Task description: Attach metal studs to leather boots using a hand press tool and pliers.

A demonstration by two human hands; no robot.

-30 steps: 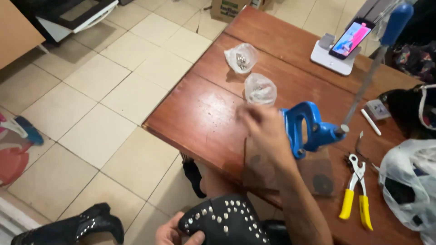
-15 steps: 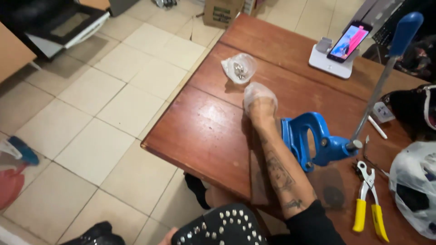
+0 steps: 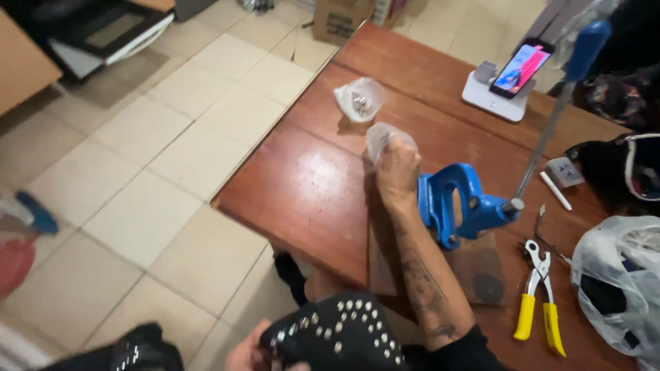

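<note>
My right hand point(image 3: 397, 172) stretches across the wooden table point(image 3: 309, 192), its fingers closed on the mouth of a small clear plastic bag point(image 3: 385, 136). A second clear bag point(image 3: 359, 99) with small metal pieces in it lies just beyond. Right beside my wrist stands a blue hand press point(image 3: 454, 199) with a long lever ending in a blue handle point(image 3: 591, 38). At the bottom edge my left hand point(image 3: 247, 352) grips a black studded leather piece point(image 3: 337, 336) on my lap.
Yellow-handled pliers point(image 3: 540, 306) and a white plastic bag point(image 3: 619, 275) lie at the right. A phone point(image 3: 520, 69) leans on a white stand point(image 3: 485, 93) at the back. A white marker point(image 3: 553, 190) and a dark bag point(image 3: 619, 161) sit further right. Tiled floor, cardboard box point(image 3: 344, 14).
My right hand has reached forward from near the press to the nearer plastic bag and closed on it. My left hand stays on the studded piece.
</note>
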